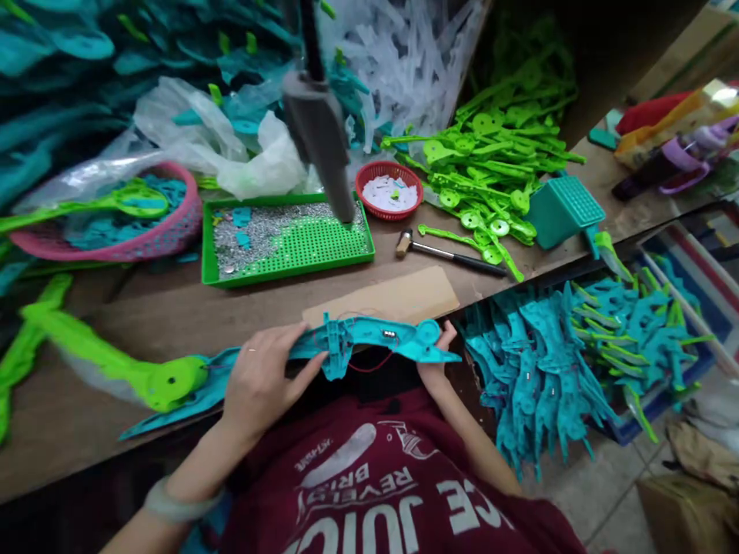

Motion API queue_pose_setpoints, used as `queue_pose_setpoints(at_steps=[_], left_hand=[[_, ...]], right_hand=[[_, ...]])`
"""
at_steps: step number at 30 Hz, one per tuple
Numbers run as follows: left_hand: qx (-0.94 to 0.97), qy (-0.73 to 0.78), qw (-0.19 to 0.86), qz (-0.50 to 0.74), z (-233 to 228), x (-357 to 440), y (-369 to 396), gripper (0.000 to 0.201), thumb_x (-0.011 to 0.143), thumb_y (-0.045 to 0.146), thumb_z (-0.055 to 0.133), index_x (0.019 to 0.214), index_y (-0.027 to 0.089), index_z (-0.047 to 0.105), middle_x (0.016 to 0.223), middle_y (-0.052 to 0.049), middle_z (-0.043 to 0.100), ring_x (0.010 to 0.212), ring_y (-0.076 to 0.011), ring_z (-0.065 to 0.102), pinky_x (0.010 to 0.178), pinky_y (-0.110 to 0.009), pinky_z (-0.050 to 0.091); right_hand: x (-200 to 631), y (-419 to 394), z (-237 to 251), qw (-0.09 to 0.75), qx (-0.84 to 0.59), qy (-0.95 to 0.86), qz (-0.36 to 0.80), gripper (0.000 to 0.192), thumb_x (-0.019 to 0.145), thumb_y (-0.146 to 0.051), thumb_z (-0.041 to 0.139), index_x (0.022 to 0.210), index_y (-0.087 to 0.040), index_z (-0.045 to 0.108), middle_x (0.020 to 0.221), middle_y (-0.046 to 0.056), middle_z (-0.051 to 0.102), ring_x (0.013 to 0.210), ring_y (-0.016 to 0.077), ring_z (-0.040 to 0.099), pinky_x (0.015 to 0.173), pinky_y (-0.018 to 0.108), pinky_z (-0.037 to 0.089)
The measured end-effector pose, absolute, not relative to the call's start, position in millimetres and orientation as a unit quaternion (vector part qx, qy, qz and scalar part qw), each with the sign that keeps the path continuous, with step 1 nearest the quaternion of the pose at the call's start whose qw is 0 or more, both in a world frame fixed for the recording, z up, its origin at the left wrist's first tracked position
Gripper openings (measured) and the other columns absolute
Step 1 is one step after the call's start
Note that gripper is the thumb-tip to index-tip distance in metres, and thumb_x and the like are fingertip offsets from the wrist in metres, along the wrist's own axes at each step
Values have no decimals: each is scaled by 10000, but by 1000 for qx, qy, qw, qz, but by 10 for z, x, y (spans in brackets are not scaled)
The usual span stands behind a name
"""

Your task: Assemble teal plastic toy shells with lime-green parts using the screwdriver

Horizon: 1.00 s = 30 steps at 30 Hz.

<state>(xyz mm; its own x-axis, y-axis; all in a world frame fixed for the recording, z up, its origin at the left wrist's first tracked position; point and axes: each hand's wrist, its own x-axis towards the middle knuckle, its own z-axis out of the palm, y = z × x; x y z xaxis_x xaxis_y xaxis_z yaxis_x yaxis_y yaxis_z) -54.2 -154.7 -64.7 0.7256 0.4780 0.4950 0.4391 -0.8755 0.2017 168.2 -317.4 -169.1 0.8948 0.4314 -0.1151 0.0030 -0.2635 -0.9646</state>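
A long turquoise plastic toy shell [369, 331] lies across the front of the bench, in front of my body. Its raised middle piece, a thin red wire and a small dark part with silvery cells show on the side facing me. My left hand [259, 377] is closed over its left portion, thumb along the shell near the middle piece. Behind the right end is my right hand [434, 365], closed around it with fingertips showing above; the shell hides part of this hand. At the left end, a lime-green arm piece [173, 381] with a round hub lies over a turquoise pointed piece.
A green tray [289, 273] of small screws, a red basket [369, 208] of white bits, a hammer [456, 259] and cardboard [404, 296] lie beyond. A grey hanging tool [320, 138] dangles above the tray. Turquoise shells [531, 377] are piled at right.
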Motion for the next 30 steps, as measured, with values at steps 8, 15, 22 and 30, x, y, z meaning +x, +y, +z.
queue_pose_setpoints(at_steps=[8,15,22,30], left_hand=[[937,222,78,259,-606,-471,-1491,165,956,234,562,1113,208,610,1082,-107,713,992,-264,667,857,-421,528],[954,139,158,214,-580,-264,-1447,198,975,197,516,1094,196,674,1107,-104,692,1025,-240,623,879,-417,515],[922,171,254,237,-469,-157,-1398,157,1017,256,513,1030,175,646,1020,-82,700,950,-202,650,812,-346,537],[726,301,519,337,-498,-213,-1609,113,932,281,675,965,185,722,945,-56,779,876,-177,729,830,-298,580]], right_hand=[[2228,-3449,-1064,614,-655,-184,400,322,709,-453,748,832,-201,589,463,-109,415,370,79,342,381,229,346],[3106,-2732,-146,658,-559,-365,349,218,802,-370,689,923,-234,569,567,-98,473,451,83,421,514,255,477],[2337,-2109,249,381,-646,-662,-19,105,907,-205,581,995,-199,638,1023,102,641,997,263,588,905,507,517],[1444,-2472,-209,400,-592,-682,158,186,989,-189,544,1133,-147,653,992,101,698,942,204,635,828,359,554]])
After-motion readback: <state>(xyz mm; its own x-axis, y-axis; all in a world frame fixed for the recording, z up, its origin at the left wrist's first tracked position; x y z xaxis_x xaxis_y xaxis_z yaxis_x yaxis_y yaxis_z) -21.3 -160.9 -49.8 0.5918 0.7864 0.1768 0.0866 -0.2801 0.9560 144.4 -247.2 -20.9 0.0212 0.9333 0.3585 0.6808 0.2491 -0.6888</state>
